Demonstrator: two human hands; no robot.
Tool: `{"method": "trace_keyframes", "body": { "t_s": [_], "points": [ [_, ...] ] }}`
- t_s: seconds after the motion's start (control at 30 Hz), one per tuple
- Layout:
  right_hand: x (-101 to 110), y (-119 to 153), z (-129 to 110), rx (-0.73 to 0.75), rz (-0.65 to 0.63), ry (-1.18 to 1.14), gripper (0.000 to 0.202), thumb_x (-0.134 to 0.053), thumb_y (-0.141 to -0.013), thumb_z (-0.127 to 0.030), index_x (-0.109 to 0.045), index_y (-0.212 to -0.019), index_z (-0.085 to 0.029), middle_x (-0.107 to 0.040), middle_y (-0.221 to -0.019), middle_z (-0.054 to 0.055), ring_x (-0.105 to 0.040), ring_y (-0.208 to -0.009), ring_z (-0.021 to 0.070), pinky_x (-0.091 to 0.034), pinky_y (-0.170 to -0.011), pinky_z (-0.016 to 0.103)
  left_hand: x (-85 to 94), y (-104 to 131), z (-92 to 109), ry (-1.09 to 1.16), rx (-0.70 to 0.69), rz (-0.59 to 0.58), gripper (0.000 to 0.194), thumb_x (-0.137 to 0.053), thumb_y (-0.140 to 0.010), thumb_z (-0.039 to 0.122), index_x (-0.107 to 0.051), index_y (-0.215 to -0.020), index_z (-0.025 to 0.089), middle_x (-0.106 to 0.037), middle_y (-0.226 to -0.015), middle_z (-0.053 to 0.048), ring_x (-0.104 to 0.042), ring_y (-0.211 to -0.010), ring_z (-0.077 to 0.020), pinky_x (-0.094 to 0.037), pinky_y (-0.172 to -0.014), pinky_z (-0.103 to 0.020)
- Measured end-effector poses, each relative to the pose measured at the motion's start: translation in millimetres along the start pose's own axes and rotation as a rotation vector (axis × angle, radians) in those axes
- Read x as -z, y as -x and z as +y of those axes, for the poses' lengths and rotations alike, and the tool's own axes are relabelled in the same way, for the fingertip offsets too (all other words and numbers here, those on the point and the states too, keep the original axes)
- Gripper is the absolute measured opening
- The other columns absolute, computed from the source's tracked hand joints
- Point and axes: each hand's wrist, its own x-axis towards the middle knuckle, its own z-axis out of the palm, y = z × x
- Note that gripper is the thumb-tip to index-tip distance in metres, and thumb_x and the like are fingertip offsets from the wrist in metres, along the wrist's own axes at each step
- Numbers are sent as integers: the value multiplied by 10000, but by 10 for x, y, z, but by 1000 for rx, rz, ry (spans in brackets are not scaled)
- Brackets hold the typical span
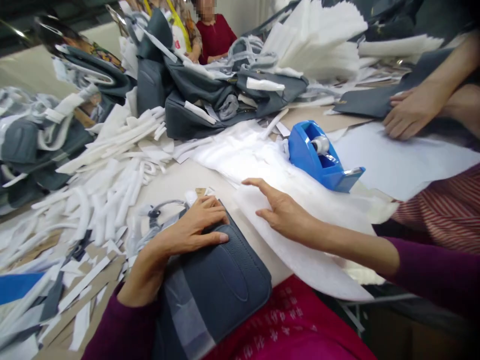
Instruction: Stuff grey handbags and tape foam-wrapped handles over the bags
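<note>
A dark blue-grey leather handbag rests at the table's front edge against my body, with a clear plastic strip around it. My left hand holds it, fingers curled over the top edge and thumb lying on the front panel. A strap wrapped in clear film shows behind that hand. My right hand is over a stack of thin white foam sheets, index finger stretched out and thumb apart, nothing between them. Whether its other fingers touch the foam, I cannot tell.
A blue tape dispenser stands on the foam sheets. White foam strips and card scraps cover the left side. More bags are heaped behind. At right, a co-worker's hands press a dark piece; other people are across the table.
</note>
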Motion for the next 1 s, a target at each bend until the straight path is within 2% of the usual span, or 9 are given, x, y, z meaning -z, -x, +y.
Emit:
{"method": "trace_keyframes", "body": {
  "t_s": [0.07,0.13,0.47,0.7,0.83,0.93,1.0],
  "points": [
    [-83,108,96,-1,-7,-38,546,-539,-769,-43,-503,-1273,-248,-577,-1227,45,-549,-1109,204,-419,-990,397,5,-4,-10,19,12,-9,310,-445,-945,484,-564,-943,198,-572,-952,-37,-425,-964,-220,-275,-981,-390],
    [-133,133,128,-5,-21,-77,501,-543,-768,-40,-542,-1237,-218,-591,-1213,58,-544,-1116,204,-420,-992,396,10,-8,-17,34,20,-20,300,-446,-945,481,-555,-956,202,-569,-964,-35,-429,-973,-219,-254,-1013,-397],
    [-467,-41,30,-8,-223,-90,520,-587,-738,-45,-552,-1235,-194,-611,-1217,78,-543,-1133,218,-417,-962,378,23,-3,-7,62,55,-4,312,-467,-930,493,-566,-977,201,-555,-990,-44,-425,-998,-233,-260,-1005,-404],
    [-558,-280,-101,-146,-219,-162,403,-576,-744,-65,-625,-1127,-180,-680,-1093,59,-597,-1026,210,-430,-922,353,16,25,-34,91,61,31,325,-487,-910,508,-559,-904,192,-526,-955,-48,-412,-993,-236,-322,-946,-382],
    [-693,-361,-112,-155,-153,-185,297,-582,-766,-169,-643,-1056,-191,-683,-1054,52,-600,-978,213,-443,-885,350,12,40,-51,88,57,59,313,-500,-905,496,-559,-883,189,-522,-964,-48,-426,-1005,-238,-331,-961,-391],
    [-752,-365,-117,-189,-139,-190,322,-562,-772,-185,-595,-1092,-183,-665,-1055,64,-591,-970,216,-448,-875,362,-42,34,-61,88,77,159,349,-527,-884,529,-559,-982,195,-492,-1169,-81,-410,-1146,-265,-332,-1012,-398],
    [-713,-351,-139,-238,-158,-236,460,-562,-760,-176,-504,-1216,-170,-637,-1115,85,-586,-993,221,-459,-871,371,-97,17,-67,76,107,250,513,-542,-856,584,-496,-1191,199,-387,-1373,-118,-344,-1275,-300,-312,-1058,-418]
  ]
}}
